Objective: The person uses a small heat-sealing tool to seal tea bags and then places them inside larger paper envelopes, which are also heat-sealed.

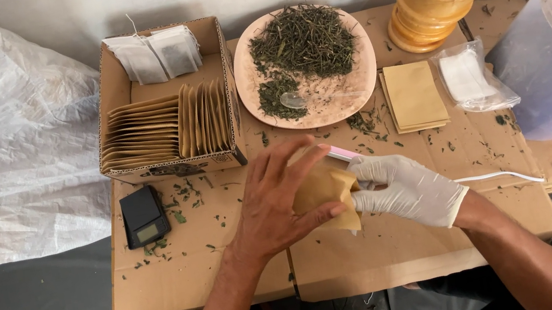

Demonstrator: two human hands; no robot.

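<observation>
A person's bare left hand (277, 204) and gloved right hand (403, 189) are gripping a small brown paper pouch (324, 192), apparently mid-sealing; pressing its open edge flat seems due next.

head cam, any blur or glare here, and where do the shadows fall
Head view: soft, even light, no harsh glare; the left hand is slightly motion-blurred at its fingertips, while the gloved right hand and the brown pouch look sharper; faint shadows sit under the hands and beside the wooden mortar; edges bow slightly from the wide lens.

Home herb-packing bench: mortar (425, 7), sachets (161, 126)
</observation>
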